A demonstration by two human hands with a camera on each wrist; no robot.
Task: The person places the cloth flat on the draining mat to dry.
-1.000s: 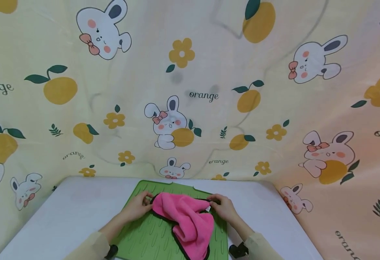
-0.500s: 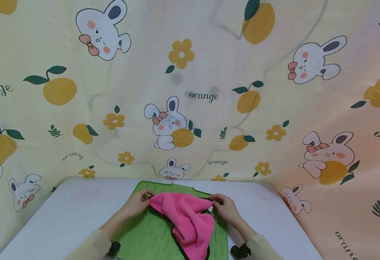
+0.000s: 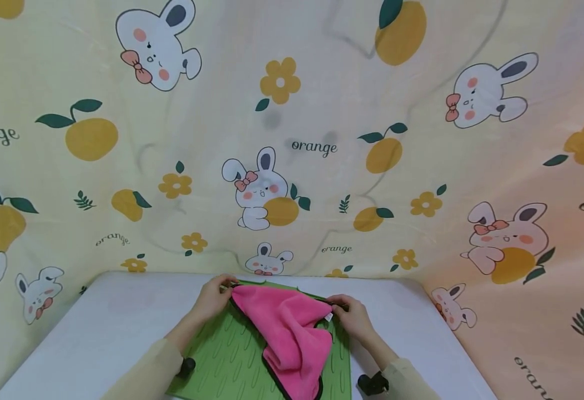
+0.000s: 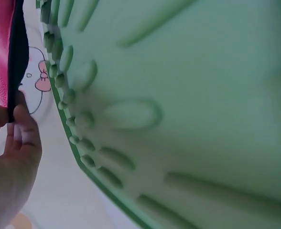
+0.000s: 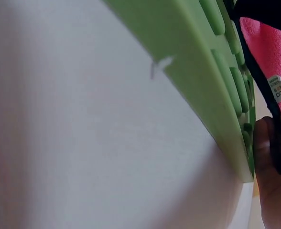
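Both hands pinching the pink cloth [image 3: 287, 328] moved farther across the green mat [image 3: 222, 361]

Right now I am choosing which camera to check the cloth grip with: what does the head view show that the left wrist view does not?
Only the head view shows both hands at once: the left hand and the right hand each pinch a far corner of the pink cloth, which drapes across the green mat on the white table, with the printed backdrop behind. Only the left wrist view shows the fingertips closed on the cloth's black edging, and the mat's raised ribs close up. Both share the left hand, the cloth and the mat.
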